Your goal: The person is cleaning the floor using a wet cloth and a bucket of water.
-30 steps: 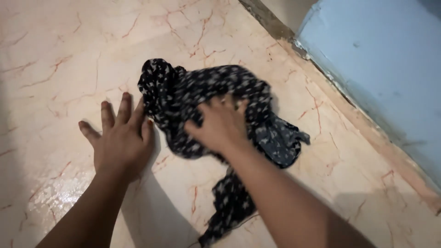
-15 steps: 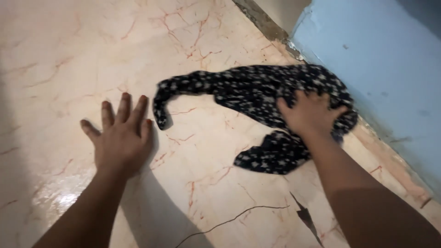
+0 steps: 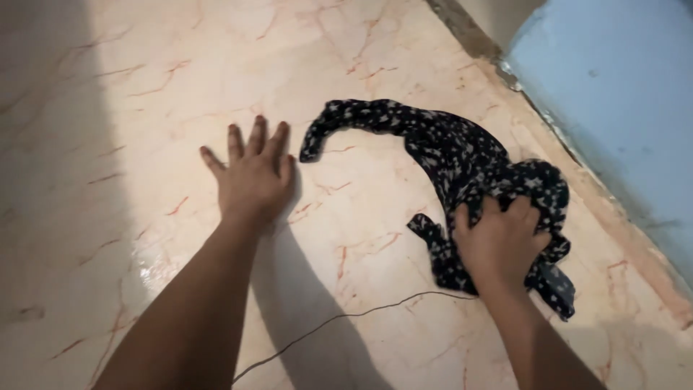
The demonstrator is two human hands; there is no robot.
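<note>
So we've got our right hand (image 3: 502, 242) down at about 4 o'clock, fingers curled and pressing into a bunched dark rag with white speckles (image 3: 462, 155), looks like a grip meant for pushing it along the marble floor (image 3: 144, 87). One end of the rag trails off toward 12. Our left hand (image 3: 253, 177) is spread flat on the floor, empty, probably just propping us up. Blue wall (image 3: 621, 94) sits at 2 o'clock, and a thin crack (image 3: 346, 318) runs at 6.

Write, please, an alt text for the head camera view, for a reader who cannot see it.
A person's right hand presses a bunched black cloth with white spots onto a pale marble floor beside a light blue wall. The left hand lies flat on the floor, fingers spread, apart from the cloth.
</note>
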